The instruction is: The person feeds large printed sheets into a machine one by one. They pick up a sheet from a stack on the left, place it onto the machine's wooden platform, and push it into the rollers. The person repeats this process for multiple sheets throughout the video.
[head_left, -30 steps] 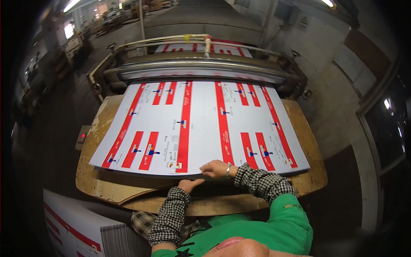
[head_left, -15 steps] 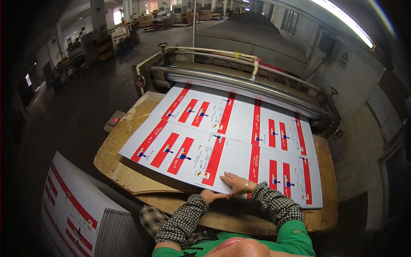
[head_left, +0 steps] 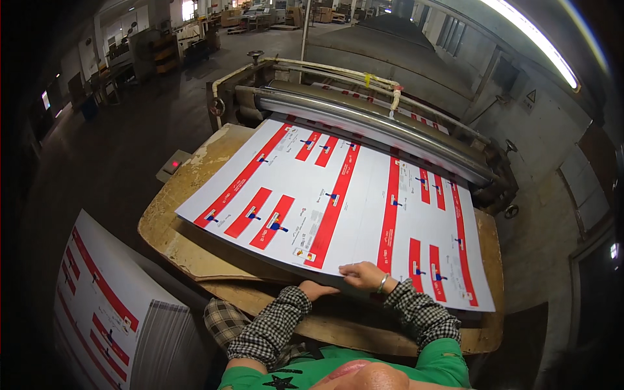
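Note:
A large white printed sheet [head_left: 364, 195] with red bands and blue marks lies over the worn wooden feed table [head_left: 175, 188]. Its far part runs under a shiny metal roller [head_left: 370, 123], and printing shows beyond it. The near edge bows up a little off the table. My right hand [head_left: 365, 276], with a bangle at the wrist, pinches that near edge around its middle. Just left of it, my left hand [head_left: 317, 290] reaches in at the same edge, its fingertips hidden beneath the sheet.
At the lower left stands a thick stack of similar printed sheets [head_left: 110, 305]. A pale pipe [head_left: 325, 69] runs above the roller, with a handwheel [head_left: 218, 107] at its left side. A box with a red light [head_left: 173, 166] sits beside the table. A wall [head_left: 552, 149] stands close on the right.
The sheet's far part has passed into the roller, and printing now shows behind it. My right hand has shifted from resting on the sheet to gripping its near edge, which has lifted.

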Tool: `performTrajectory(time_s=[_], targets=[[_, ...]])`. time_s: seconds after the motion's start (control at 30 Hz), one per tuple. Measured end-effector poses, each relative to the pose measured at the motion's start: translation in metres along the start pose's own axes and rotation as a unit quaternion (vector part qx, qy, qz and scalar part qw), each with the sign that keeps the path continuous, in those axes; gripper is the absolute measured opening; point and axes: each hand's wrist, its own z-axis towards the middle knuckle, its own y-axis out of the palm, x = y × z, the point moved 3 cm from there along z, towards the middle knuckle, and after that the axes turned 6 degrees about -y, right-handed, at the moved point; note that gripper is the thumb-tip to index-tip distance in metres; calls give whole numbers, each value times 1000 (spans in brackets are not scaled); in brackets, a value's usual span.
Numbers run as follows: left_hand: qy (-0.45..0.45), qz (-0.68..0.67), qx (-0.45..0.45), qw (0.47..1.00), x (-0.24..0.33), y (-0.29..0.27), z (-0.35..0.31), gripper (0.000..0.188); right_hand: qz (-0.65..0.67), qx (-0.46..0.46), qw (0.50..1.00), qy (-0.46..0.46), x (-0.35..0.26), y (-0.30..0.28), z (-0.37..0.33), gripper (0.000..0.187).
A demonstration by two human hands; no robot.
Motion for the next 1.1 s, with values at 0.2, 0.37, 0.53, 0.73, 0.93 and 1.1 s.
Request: performTrajectory(time_s=[0.2,0.37,0.53,0.73,0.93,1.1], targets=[[50,2,9,999,6,-4,-10,59,57,-32,997,26,7,6,8,33],[69,5,6,998,0,-8,3,52,-16,130,989,71,59,-9,52,50],[156,-50,27,986,-10,-2,8,54,-93,-132,986,41,42,34,41,111],[52,24,63,996,-28,-7,12,58,-11,-163,986,20,17,13,26,79],[-2,50,31,998,-6,-8,-3,55,80,13,996,36,-15,-41,12,29],[-40,37,46,997,1,-4,-7,54,58,22,998,1,-5,-8,2,29]])
